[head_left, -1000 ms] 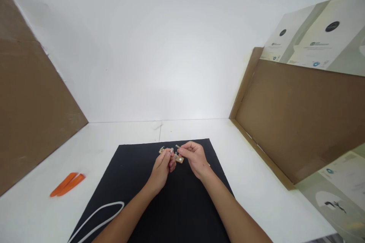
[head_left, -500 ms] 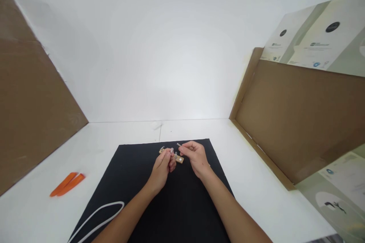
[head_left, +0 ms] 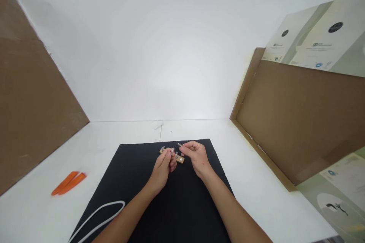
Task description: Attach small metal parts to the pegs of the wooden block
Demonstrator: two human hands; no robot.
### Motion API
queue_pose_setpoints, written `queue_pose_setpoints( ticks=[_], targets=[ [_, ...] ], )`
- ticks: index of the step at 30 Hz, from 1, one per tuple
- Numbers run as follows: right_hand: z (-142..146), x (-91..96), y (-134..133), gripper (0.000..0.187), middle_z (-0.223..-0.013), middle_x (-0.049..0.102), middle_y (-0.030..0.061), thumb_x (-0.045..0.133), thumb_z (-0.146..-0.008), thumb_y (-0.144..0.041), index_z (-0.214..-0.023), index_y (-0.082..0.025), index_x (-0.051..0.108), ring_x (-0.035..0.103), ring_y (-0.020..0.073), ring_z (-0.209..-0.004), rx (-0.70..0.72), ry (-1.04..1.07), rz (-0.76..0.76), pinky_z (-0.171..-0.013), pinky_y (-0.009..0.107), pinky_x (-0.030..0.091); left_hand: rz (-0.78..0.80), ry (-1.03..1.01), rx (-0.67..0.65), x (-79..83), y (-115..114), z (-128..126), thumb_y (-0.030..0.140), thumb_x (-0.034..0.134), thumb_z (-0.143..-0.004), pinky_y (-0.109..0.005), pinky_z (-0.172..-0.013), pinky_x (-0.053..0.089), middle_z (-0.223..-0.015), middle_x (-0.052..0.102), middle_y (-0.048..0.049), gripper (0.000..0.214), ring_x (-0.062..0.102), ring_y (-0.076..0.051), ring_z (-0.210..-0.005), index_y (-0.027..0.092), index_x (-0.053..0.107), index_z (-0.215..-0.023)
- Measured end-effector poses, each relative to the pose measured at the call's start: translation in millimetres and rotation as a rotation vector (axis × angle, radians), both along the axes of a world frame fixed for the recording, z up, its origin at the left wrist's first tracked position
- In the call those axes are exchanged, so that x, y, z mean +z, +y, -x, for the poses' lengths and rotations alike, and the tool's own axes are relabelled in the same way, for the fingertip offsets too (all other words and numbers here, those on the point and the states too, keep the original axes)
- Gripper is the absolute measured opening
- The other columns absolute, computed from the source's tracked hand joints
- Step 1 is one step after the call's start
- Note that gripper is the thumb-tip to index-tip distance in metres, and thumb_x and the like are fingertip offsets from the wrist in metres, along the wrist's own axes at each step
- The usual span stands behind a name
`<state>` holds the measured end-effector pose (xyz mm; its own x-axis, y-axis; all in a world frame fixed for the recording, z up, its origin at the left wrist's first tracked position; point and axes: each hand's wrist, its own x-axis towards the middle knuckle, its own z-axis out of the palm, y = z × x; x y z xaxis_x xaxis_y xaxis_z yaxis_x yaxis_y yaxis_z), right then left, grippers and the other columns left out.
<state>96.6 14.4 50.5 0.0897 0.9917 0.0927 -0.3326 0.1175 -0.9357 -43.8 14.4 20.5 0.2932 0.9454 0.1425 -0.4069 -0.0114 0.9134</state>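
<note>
A small wooden board [head_left: 179, 159] is gripped by the closed fingers of the left hand [head_left: 162, 167] above a black mat [head_left: 176, 212] (contact with the mat cannot be told), and a thin pin [head_left: 179, 144] is pinched by the right hand [head_left: 197, 155], just beside it.

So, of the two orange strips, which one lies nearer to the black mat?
The lower right strip, whose tip points closest to the black mat; the other strip lies on its upper left, farther away.
</note>
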Motion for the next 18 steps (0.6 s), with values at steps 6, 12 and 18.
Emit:
queue_pose_setpoints(
  ticks=[6,12,18],
  targets=[
    [0,-0.5,-3,0.022,-0.059,0.069,0.0006,0.085,-0.06,-0.029,-0.068,-0.017,0.068,0.062,0.0138,-0.055,0.149,0.035,-0.027,-0.06,0.028,0.05,-0.012,0.009,0.006,-0.8,-1,0,0.056,0.053,-0.087,-0.022,-0.048,0.03,-0.058,0.038,0.007,0.039,0.035,-0.007,-0.05,0.018,0.047,-0.078],
    [4,8.0,-13,0.024,-0.061,0.07,0.0017,0.084,-0.062,-0.032,-0.068,-0.017,0.065,0.065,0.0185,-0.055,0.381,0.034,-0.071,-0.06,0.036,0.054,-0.01,0.043,0.018,1.4,-2,1,0.054,0.054,-0.088,-0.022,-0.05,0.03,-0.06,0.038,0.0067,0.038,0.035,-0.008,-0.052,0.018,0.046,-0.076],
    [2,2.8,-4,0.023,-0.057,0.068,0.0004,0.085,-0.059,-0.031,-0.068,-0.017,0.069,0.061,0.0134,-0.053,0.054,-0.029,-0.003,-0.057,0.027,0.048,-0.018,0.005,0.006,-0.4,0,0,0.056,0.054,-0.087,-0.022,-0.048,0.029,-0.058,0.038,0.007,0.039,0.034,-0.008,-0.05,0.019,0.047,-0.078]
  ],
)
